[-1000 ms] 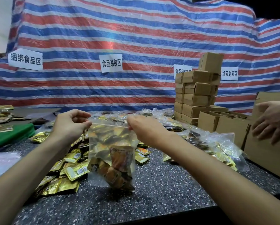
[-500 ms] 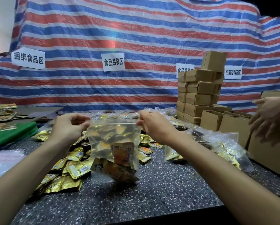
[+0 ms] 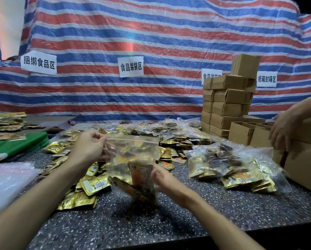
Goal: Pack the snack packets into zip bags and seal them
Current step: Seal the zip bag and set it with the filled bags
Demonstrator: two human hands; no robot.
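Above the surface (image 3: 187, 222), the left hand (image 3: 89, 148) pinches, grip narrow, the zip bag (image 3: 133, 150) at its ten o'clock corner. The right hand (image 3: 162, 179) meets its four o'clock edge, grip too blurred to tell. Loose snack packets (image 3: 93, 184) lie at eight o'clock.

The right hand (image 3: 166, 179) has left the top right corner of the bag (image 3: 133, 152), where it pinched the seal half a second ago. It has come down to the bag's lower right side, beside the packets (image 3: 142, 175) inside. It is blurred, so its grip cannot be told. The top is now held only by the left hand (image 3: 89, 147).
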